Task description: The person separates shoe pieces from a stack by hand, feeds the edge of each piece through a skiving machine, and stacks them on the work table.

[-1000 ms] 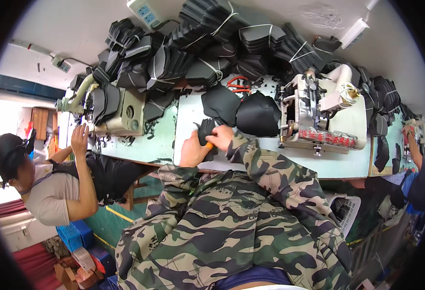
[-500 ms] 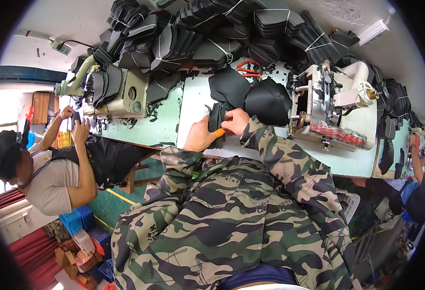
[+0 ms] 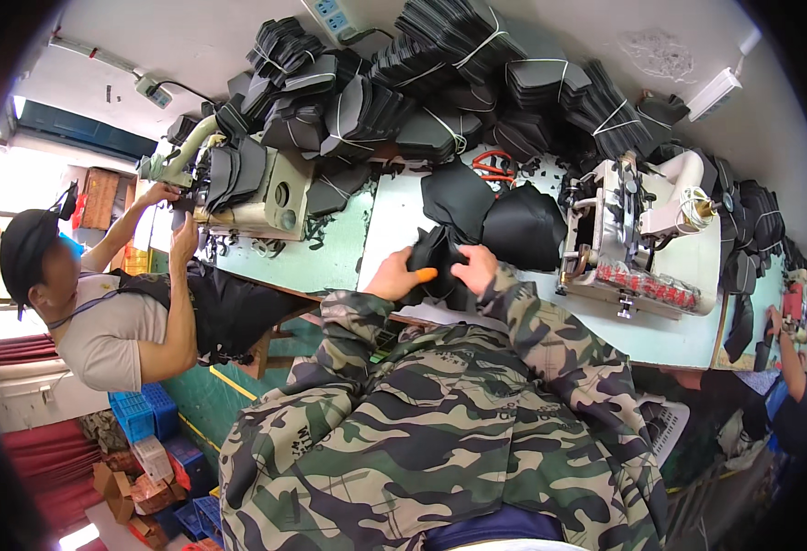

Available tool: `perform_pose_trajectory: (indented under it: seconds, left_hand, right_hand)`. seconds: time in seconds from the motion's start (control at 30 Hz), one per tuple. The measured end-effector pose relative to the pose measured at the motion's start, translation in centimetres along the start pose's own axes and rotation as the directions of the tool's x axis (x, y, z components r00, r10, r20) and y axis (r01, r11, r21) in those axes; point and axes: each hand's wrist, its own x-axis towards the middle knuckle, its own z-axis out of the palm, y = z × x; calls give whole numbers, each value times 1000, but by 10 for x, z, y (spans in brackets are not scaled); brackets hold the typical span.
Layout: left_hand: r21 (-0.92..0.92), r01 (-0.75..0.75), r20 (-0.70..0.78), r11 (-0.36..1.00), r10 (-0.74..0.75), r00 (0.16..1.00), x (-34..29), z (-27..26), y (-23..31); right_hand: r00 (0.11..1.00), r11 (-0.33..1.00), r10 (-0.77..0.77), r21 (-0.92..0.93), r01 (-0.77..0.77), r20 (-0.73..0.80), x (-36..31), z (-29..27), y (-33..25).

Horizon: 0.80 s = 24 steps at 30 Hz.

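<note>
In front of my body, a handful of black, flexible cut sheet pieces [image 3: 437, 259] is gripped between my two hands above the white tabletop. My left hand [image 3: 392, 275] presses on its left side, with an orange cover on the thumb. On the other side my right hand [image 3: 477, 268] has its thumb and fingers closed on the pieces. The pieces look bent and fanned, not squared up. Just beyond them lies a black piece or pile [image 3: 457, 195], and to the right of it another black pile [image 3: 525, 226].
Orange-handled scissors [image 3: 493, 165] lie behind the piles. A white machine with rollers [image 3: 638, 230] stands to the right, a cream machine [image 3: 270, 195] to the left. Tied bundles of dark pieces [image 3: 362, 115] line the wall. A co-worker [image 3: 114, 312] sits at the left.
The pieces were a narrow, edge-on stack; they now look spread and bent. My hands have moved apart, the right one sliding to the stack's right side. The whole view has shifted slightly.
</note>
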Motion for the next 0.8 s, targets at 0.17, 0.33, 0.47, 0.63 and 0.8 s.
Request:
perform_pose_trajectory:
  seconds: [0.17,0.33,0.47,0.63,0.8]
  left_hand:
    - [-763,80,-71,641,-206,976,-5,-30,-35]
    - [-399,42,-156,916,-113,981,-6,-36,0]
    - [-77,-15,-167,997,2,986,1,3,31]
    - [-107,17,3,994,-17,1000,3,12,13]
    - [-182,-79,-8,980,79,997,8,18,4]
  right_hand:
    - [989,976,125,188,-108,-84,-23,-77,14]
    - [913,868,-147,-493,-66,-380,-12,-101,4]
    - [994,989,51,-141,-38,96,-15,-39,-28]
    - [961,989,149,-35,-145,234,-13,-12,-52]
    - [979,987,152,-76,-142,133,-10,-1,-26]
